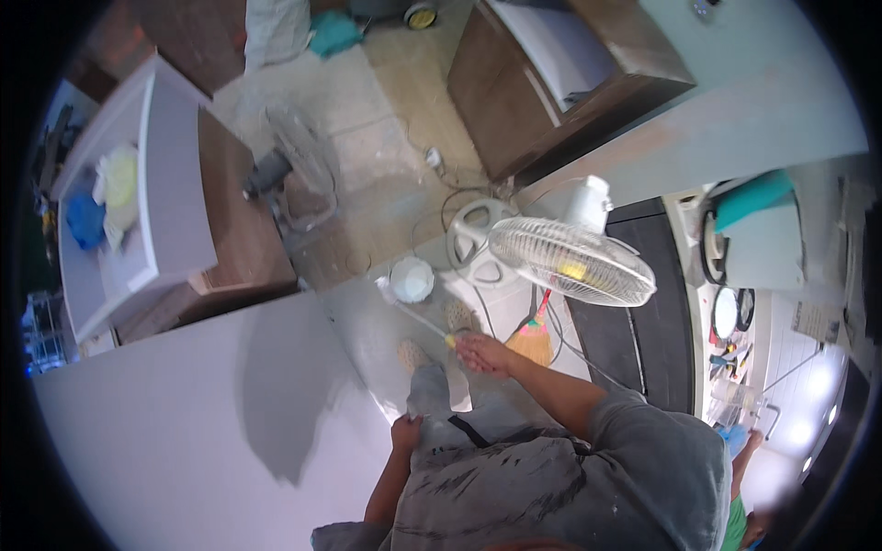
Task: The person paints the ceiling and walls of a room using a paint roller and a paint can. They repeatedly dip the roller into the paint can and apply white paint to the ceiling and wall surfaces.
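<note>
My right hand (485, 354) is wrapped round the yellow handle of what looks like a paint roller (424, 320). Its thin shaft runs down and to the left, and its whitish head lies at the left side of a white bucket (412, 280) on the floor; whether head and bucket touch, I cannot tell. Low beside my trouser leg, my left hand (406, 433) is closed against the grey cloth. What it grips, if anything, is hidden. My feet stand just on the near side of the bucket.
A white standing fan (571, 262) and a broom (533, 342) are close on the right, with cables along the floor. Another fan (292, 174) stands farther left. White-topped counters (152, 248) and a brown cabinet (501, 101) flank the floor. A person in green (738, 519) is at far right.
</note>
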Demonstrator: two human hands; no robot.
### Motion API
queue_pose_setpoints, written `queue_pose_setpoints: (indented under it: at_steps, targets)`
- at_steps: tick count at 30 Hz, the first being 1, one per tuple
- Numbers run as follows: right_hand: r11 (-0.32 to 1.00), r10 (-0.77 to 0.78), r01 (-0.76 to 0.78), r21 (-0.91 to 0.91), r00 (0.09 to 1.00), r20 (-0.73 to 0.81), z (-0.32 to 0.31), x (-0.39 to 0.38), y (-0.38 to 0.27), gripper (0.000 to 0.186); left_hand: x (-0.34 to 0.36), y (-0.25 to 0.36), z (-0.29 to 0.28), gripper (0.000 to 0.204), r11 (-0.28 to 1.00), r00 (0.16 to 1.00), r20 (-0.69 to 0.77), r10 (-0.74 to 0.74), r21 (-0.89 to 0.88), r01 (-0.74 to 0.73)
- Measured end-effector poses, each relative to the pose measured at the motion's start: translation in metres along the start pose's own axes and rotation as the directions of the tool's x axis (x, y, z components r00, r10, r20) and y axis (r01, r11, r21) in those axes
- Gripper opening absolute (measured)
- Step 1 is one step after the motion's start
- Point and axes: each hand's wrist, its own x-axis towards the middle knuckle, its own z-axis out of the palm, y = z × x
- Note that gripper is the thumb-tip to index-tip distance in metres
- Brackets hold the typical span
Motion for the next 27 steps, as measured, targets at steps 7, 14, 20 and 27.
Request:
queue_pose_setpoints:
  at_steps: [7, 14, 20, 27]
  targets:
    - [0.985, -0.17, 0.157, 0.065, 0.919, 0.355, 0.109, -0.145, -0.117, 0.034, 0.0, -0.032, -0.082, 0.064, 0.874, 0.947, 0.176, 0.27, 0.367, -0.318]
    - [0.685, -0.679, 0.714, 0.147, 0.552, 0.483, 0.15, -0.286, -0.287, 0.035, 0.06, 0.139, -0.184, 0.057, 0.755, 0.904, 0.143, 0.402, 0.507, -0.416]
    - [0.174, -0.971, 0.957, -0.234, 0.206, 0.121, 0.099, -0.478, -0.391, 0.03, 0.105, 0.289, -0.228, 0.055, 0.681, 0.863, 0.21, 0.459, 0.541, -0.494]
    - [-0.253, -0.952, 0.661, -0.707, -0.301, 0.059, 0.097, -0.638, -0.459, 0.029, 0.108, 0.308, -0.234, 0.054, 0.638, 0.844, 0.237, 0.481, 0.566, -0.523]
